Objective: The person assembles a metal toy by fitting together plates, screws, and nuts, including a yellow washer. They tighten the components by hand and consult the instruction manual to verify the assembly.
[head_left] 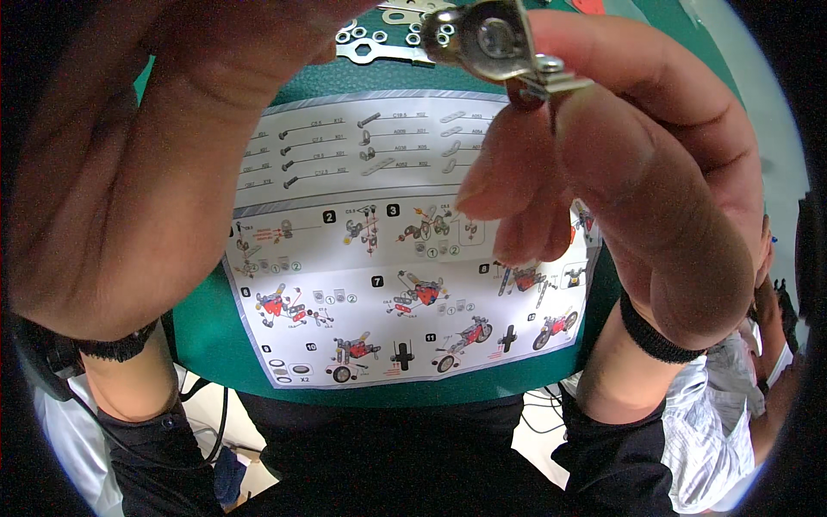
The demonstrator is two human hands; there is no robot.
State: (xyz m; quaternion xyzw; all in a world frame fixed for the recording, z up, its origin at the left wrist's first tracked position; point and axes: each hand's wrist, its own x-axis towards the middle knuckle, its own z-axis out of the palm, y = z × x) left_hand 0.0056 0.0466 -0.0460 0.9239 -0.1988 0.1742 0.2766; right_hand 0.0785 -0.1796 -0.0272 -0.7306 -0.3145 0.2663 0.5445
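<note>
Shadow darkens the fingers (668, 202) above brightly lit paper (345, 195).

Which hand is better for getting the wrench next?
Probably the left hand: it appears beside the wrench, though its fingers are mostly out of view. The right hand pinches the bracket.

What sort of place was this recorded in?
Probably an indoor tabletop work area for small metal kits: a green table bears a printed sheet of parts and numbered diagrams, with small nuts beyond it. Whether it's a classroom or workshop, I can't tell.
</note>
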